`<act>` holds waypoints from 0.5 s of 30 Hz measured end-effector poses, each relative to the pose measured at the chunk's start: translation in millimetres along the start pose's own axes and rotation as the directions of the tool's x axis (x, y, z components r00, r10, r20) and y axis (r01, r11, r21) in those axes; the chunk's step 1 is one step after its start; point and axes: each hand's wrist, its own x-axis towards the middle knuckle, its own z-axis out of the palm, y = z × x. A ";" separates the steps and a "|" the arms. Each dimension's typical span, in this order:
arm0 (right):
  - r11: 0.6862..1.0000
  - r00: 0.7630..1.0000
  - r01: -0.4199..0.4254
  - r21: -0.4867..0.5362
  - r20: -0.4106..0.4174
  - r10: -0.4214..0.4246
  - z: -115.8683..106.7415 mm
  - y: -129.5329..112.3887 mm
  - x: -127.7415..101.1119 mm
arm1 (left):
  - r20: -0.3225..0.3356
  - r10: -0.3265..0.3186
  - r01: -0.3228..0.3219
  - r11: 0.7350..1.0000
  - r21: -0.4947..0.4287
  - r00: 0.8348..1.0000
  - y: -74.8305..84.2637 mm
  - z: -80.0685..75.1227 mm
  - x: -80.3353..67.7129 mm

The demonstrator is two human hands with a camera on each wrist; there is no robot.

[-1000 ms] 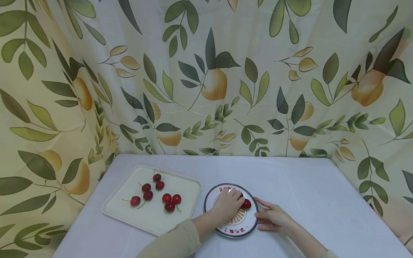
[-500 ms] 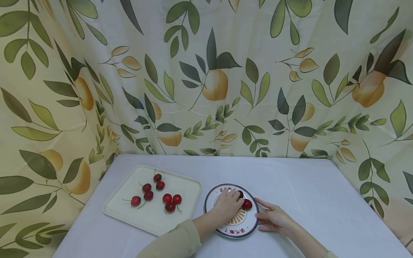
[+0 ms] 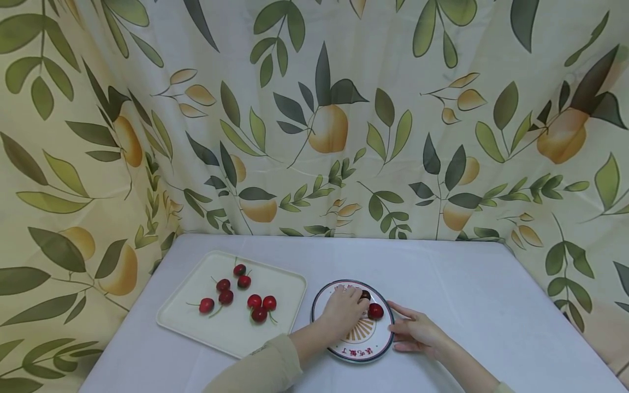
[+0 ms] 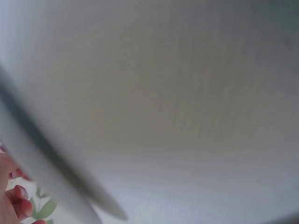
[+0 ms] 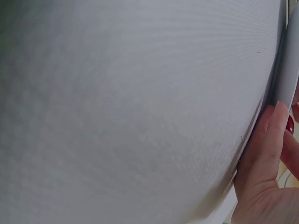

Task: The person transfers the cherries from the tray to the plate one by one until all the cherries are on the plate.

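The left hand [image 3: 344, 311] is laid palm-down over the small round plate [image 3: 378, 349], its forearm in a beige sleeve [image 3: 265, 371] angled in from the lower edge. Its fingertips are bunched at a dark cherry [image 3: 366, 295] near the plate's far rim — whether the cherry is actually pinched cannot be told, since the fingers hide the contact. A brighter red cherry [image 3: 375, 311] is seen on the plate just beside those fingertips. The right hand [image 3: 415, 331] is rested flat on the white tablecloth [image 3: 467, 295], fingers straight and relaxed against the plate's right rim — nothing is held. Seven more cherries [image 3: 260, 308] are scattered on the cream tray [image 3: 196, 284] to the left.
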 end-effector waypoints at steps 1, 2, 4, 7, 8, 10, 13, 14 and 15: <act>1.000 1.000 0.001 0.000 0.004 -0.001 -0.2 -0.1 0.0 | -0.008 -0.006 0.006 1.000 0.006 1.000 -2.3 -2.2 -1.2; 1.000 1.000 0.005 -0.001 0.010 -0.005 -0.6 0.0 0.0 | -0.014 -0.013 0.013 1.000 0.003 1.000 -5.1 -4.8 -2.8; 1.000 1.000 0.007 -0.002 0.014 -0.007 -0.9 -0.2 -0.2 | -0.031 -0.032 0.032 0.999 0.004 0.999 -11.7 -9.9 -5.9; 1.000 1.000 0.005 -0.003 0.010 -0.005 -0.8 -0.6 -0.1 | -0.040 -0.062 0.063 0.998 0.002 0.997 -24.0 -17.8 -12.4; 1.000 1.000 0.003 -0.005 0.008 -0.003 -0.8 -0.6 0.1 | -0.050 -0.072 0.071 0.997 -0.005 0.996 -28.4 -19.0 -14.7; 1.000 1.000 -0.004 -0.005 -0.005 0.004 0.0 -0.8 0.6 | -0.070 -0.089 0.088 0.996 -0.015 0.994 -37.5 -19.2 -19.8; 1.000 1.000 -0.009 -0.009 -0.022 0.009 0.9 -0.1 1.3 | -0.087 -0.107 0.104 0.994 -0.040 0.990 -51.3 -15.6 -29.6; 1.000 1.000 -0.009 -0.011 -0.022 0.009 0.9 0.2 1.3 | -0.087 -0.113 0.108 0.993 -0.054 0.990 -55.8 -13.7 -33.3; 1.000 1.000 -0.012 -0.009 -0.029 0.011 1.3 0.2 1.2 | -0.082 -0.120 0.114 0.991 -0.067 0.989 -60.4 -11.8 -37.2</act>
